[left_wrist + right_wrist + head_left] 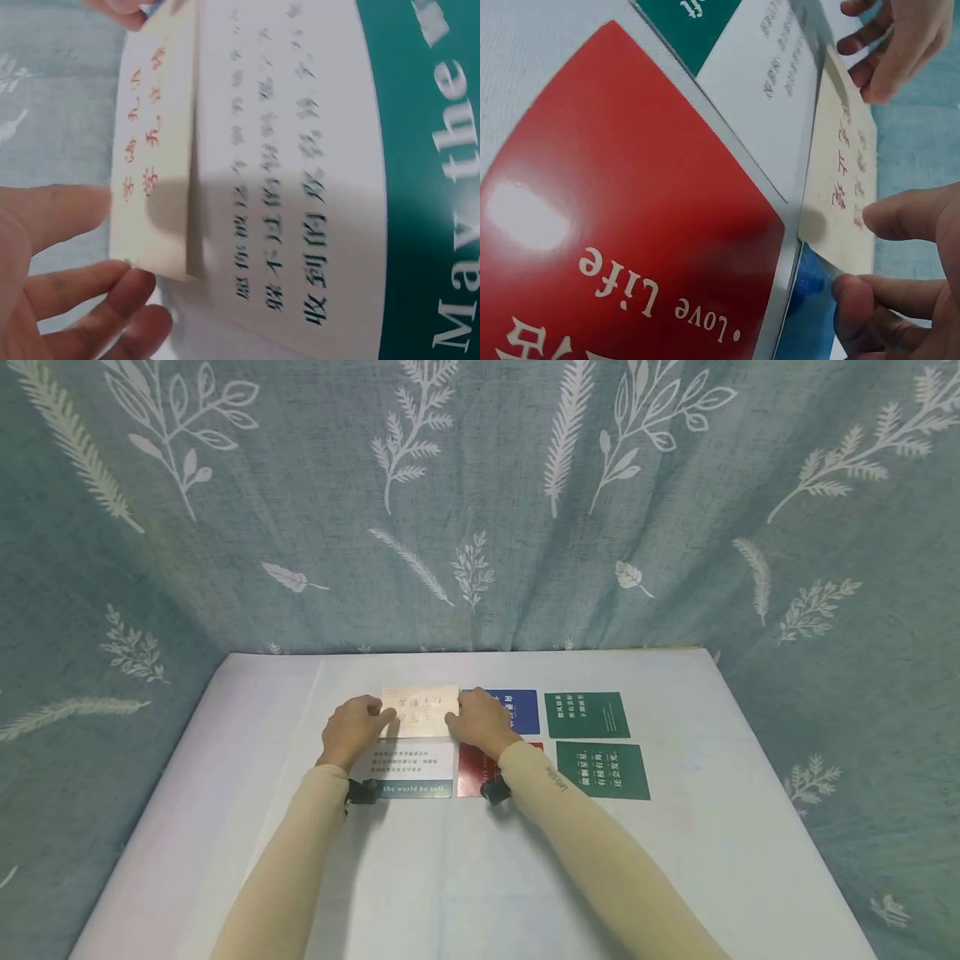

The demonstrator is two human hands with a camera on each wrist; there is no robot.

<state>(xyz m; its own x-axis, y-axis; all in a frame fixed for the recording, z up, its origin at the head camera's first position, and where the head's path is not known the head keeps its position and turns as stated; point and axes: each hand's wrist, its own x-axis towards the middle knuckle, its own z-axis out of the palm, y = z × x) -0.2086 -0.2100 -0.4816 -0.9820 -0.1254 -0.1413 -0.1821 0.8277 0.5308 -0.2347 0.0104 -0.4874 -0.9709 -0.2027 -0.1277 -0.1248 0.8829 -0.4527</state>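
Observation:
Both hands are at a cream card (422,700) with lines of red-brown handwriting-style characters. My left hand (349,730) holds its left end, thumb tip at the long edge and fingers (139,283) at the corner. At the other end, my right hand (482,720) grips the card between its thumb, lying over the face, and curled fingers (853,300) by the corner. Just below lies a white card with a green band (416,763). A blue card (525,712), partly hidden by the right hand, lies to the right, with a red card (472,768) below it.
Farther right, a green card with white text (588,714) lies above another green card (603,770), together with the others forming two rows on the white table (465,885). A leaf-patterned curtain (480,527) hangs behind and along both sides.

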